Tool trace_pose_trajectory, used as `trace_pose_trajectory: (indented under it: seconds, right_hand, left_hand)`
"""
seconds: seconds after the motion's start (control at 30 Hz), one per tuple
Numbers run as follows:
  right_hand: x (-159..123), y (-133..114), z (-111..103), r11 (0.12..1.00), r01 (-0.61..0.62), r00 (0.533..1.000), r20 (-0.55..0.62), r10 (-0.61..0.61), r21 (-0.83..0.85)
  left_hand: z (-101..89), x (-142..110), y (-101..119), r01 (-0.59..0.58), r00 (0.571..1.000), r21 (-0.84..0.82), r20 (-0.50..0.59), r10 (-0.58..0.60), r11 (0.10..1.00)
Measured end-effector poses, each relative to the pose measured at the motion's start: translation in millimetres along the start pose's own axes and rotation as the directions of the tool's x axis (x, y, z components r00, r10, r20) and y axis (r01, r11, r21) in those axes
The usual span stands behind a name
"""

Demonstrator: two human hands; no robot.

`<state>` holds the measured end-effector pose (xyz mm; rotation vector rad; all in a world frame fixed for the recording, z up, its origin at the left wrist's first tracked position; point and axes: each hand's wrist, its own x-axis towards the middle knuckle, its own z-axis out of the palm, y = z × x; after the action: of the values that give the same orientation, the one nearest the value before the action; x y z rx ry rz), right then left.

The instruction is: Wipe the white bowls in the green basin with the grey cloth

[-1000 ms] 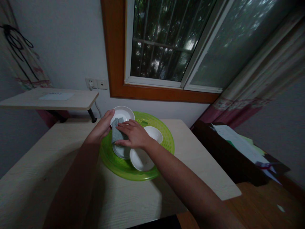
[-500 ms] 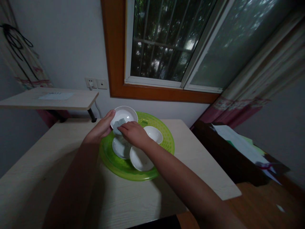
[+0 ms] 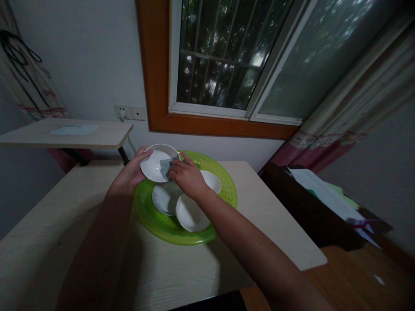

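Observation:
My left hand (image 3: 135,167) grips a white bowl (image 3: 155,163) by its left rim, thumb on the inside edge, and holds it tilted above a green round tray (image 3: 149,224). A grey-green cloth (image 3: 165,167) is pinched in my right hand (image 3: 187,175) and pressed against the bowl's right inner side. Below the held bowl, a white dish (image 3: 164,199) lies on the tray. Beside it sit another white bowl (image 3: 191,216) and, partly behind my right wrist, a further white bowl (image 3: 212,180).
The tray stands on a pale wooden table (image 3: 181,272). A raised shelf (image 3: 106,134) with a paper sheet is at the left. Behind are a wall socket (image 3: 123,112) and a window with an orange-brown frame (image 3: 207,126). Papers (image 3: 320,190) lie on a dark surface at the right.
The held bowl has shifted left and tilted. My right hand with the cloth has moved from the bowl's lower left side to its right side.

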<state>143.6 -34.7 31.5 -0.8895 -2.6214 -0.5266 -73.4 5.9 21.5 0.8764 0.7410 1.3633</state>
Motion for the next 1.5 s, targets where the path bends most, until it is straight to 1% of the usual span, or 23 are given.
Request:
trace_pose_trajectory:
  seconds: [0.1, 0.23, 0.4, 0.57, 0.7, 0.8, 0.9, 0.97, 1.03, 1.2, 1.3, 1.4, 1.5]
  right_hand:
    - [-1.7, -0.2, -0.7, 0.998, -0.021, 1.000, 0.002, 0.021, -0.051]
    - [-0.4, -2.1, 0.0, 0.996, -0.057, 0.997, 0.052, 0.061, -0.072]
    - [2.4, -6.5, 2.3, 0.992, -0.124, 0.982, 0.140, 0.123, -0.005]
    - [2.0, -11.6, 8.4, 0.993, -0.108, 0.982, 0.163, 0.098, 0.054]
    - [-0.8, -15.0, 18.1, 0.992, -0.049, 0.988, 0.149, 0.031, 0.117]
    - [-2.4, -18.5, 20.5, 0.980, -0.031, 0.991, 0.135, 0.004, 0.197]
    - [-1.8, -21.7, 16.4, 0.961, -0.070, 0.992, 0.122, 0.039, 0.268]
    - [-0.4, -22.0, 13.4, 0.953, -0.107, 0.990, 0.124, 0.074, 0.284]
    - [0.9, -20.0, 12.9, 0.953, -0.125, 0.987, 0.130, 0.091, 0.276]
    - [0.2, -7.9, 18.8, 0.976, -0.107, 0.989, 0.125, 0.084, 0.190]
    - [-2.6, -2.9, 19.0, 0.981, -0.128, 0.988, 0.108, 0.113, 0.145]
    - [-5.0, -2.6, 17.3, 0.981, -0.162, 0.984, 0.091, 0.153, 0.110]
    - [-4.6, -5.8, 17.3, 0.981, -0.166, 0.983, 0.099, 0.155, 0.103]
  left_hand:
    - [1.8, -0.4, -0.8, 0.016, 1.000, 0.005, -0.007, -0.016, 1.000]
    - [5.3, -0.7, -4.3, -0.005, 1.000, 0.003, 0.011, 0.004, 1.000]
    - [7.7, -1.1, -5.7, -0.033, 0.999, 0.009, 0.035, 0.033, 0.999]
    - [9.1, -3.5, -3.9, -0.041, 0.999, 0.035, -0.006, 0.042, 0.999]
    - [11.0, -6.8, -3.4, -0.045, 0.998, 0.075, -0.043, 0.048, 0.996]
    - [13.6, -10.1, -2.9, -0.060, 0.996, 0.097, -0.054, 0.066, 0.993]
    - [15.4, -12.5, -2.5, -0.058, 0.997, 0.090, -0.049, 0.062, 0.994]
    - [15.2, -12.5, -2.7, -0.059, 0.997, 0.081, -0.051, 0.063, 0.995]
    - [14.1, -11.2, -3.2, -0.066, 0.996, 0.076, -0.054, 0.071, 0.995]
    - [11.1, -7.3, -4.2, -0.062, 0.995, 0.079, -0.070, 0.068, 0.995]
    - [10.5, -6.5, -4.7, -0.060, 0.995, 0.080, -0.069, 0.066, 0.995]
    - [9.9, -5.7, -6.0, -0.061, 0.995, 0.077, -0.068, 0.066, 0.995]
    - [9.0, -4.8, -7.3, -0.065, 0.996, 0.079, -0.061, 0.070, 0.995]
